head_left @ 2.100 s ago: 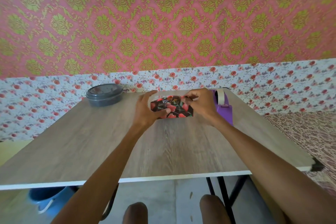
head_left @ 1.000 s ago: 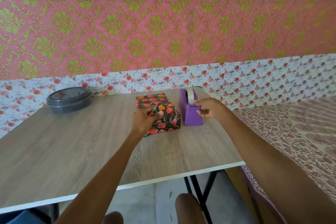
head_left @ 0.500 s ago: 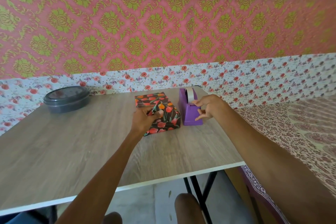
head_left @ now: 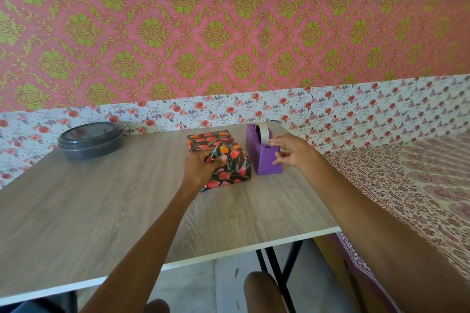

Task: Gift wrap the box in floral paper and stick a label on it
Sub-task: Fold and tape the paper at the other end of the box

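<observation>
The box, wrapped in dark paper with red and orange tulips, lies on the wooden table near its far right part. My left hand rests on the box's near end and presses a folded paper flap down with the thumb. Right beside the box stands a purple tape dispenser with a roll of tape. My right hand is at the dispenser's near end, thumb and forefinger pinching the free tape end, other fingers spread. No label is in view.
A dark round lidded container sits at the table's far left. Floral-papered wall runs right behind the table. A patterned cloth surface lies to the right of the table edge. My knees show below the near edge.
The box was turned lengthwise and set beside the dispenser. My right hand left the box, went to the dispenser and now pinches the tape end. My left hand stays on the flap.
</observation>
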Demonstrator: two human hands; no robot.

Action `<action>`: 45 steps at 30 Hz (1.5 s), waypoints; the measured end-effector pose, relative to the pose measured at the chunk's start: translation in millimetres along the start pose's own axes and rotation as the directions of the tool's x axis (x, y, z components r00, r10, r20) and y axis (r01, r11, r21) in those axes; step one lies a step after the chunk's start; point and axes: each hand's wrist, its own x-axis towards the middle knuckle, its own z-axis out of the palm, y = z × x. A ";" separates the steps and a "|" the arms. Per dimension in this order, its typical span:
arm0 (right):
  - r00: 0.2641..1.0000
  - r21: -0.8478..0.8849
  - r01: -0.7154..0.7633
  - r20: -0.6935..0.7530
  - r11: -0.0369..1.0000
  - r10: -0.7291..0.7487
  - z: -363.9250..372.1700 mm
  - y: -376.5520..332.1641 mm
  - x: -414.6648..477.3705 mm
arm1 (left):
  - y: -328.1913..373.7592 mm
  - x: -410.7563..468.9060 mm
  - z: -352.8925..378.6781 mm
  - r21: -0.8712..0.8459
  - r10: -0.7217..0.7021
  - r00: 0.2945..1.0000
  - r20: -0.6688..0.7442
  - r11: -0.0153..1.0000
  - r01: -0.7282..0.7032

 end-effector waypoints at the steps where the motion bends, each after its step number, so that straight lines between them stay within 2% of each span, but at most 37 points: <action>1: 1.000 -0.009 0.007 -0.005 1.000 -0.007 -0.8 1.0 -0.4 | -0.1 0.7 0.0 0.003 0.000 1.000 -0.001 1.000 0.000; 9: 0.997 -0.051 0.069 -0.019 0.996 -0.071 -7.3 19.3 2.5 | -2.4 1.6 1.4 0.023 -0.005 1.000 0.002 1.000 0.005; 15: 0.983 -0.288 0.176 -0.008 0.941 -0.186 -13.6 19.4 6.8 | -2.4 2.5 2.4 0.027 -0.005 1.000 0.003 1.000 0.005; 19: 0.970 -0.446 0.178 -0.071 0.877 -0.233 -15.3 23.2 13.2 | -2.0 1.2 1.8 0.026 0.010 1.000 -0.009 1.000 -0.010; 24: 0.924 -0.471 0.242 -0.156 0.848 -0.350 -17.4 32.1 7.6 | -0.9 1.7 1.8 0.033 0.006 1.000 0.006 0.999 -0.006; 26: 0.863 -0.602 0.300 -0.160 0.740 -0.480 -17.4 37.7 6.7 | -0.3 1.7 0.5 0.042 -0.012 1.000 0.020 0.999 0.012; 29: 0.781 -0.628 0.495 0.018 0.600 -0.625 -15.5 48.5 -5.1 | 1.9 0.2 0.1 0.050 -0.016 1.000 0.015 0.999 0.015; 33: 0.710 -0.531 0.685 0.334 0.498 -0.620 -2.0 62.6 -30.0 | 4.6 -1.7 -0.3 0.068 -0.018 1.000 -0.006 0.998 0.018; 36: 0.582 -0.580 0.775 0.500 0.250 -0.641 7.9 69.7 -31.3 | 6.3 -0.6 -0.5 0.085 -0.024 1.000 -0.011 0.996 0.025; 38: 0.571 -0.651 0.755 0.592 0.080 -0.569 12.9 72.6 -29.9 | 6.0 0.2 0.5 0.072 -0.028 1.000 -0.006 0.997 0.028; 40: 0.565 -0.683 0.730 0.635 -0.041 -0.527 18.8 74.8 -30.8 | 5.0 1.1 0.6 0.064 -0.031 0.999 -0.007 0.997 0.032; 42: 0.518 -0.685 0.723 0.627 -0.094 -0.581 21.9 77.5 -28.4 | 3.3 2.2 0.9 0.062 -0.035 0.999 -0.004 0.997 0.035; 45: 0.523 -0.685 0.726 0.608 -0.061 -0.597 25.7 79.1 -26.2 | -0.3 3.9 1.0 0.043 -0.057 0.998 -0.011 0.997 0.057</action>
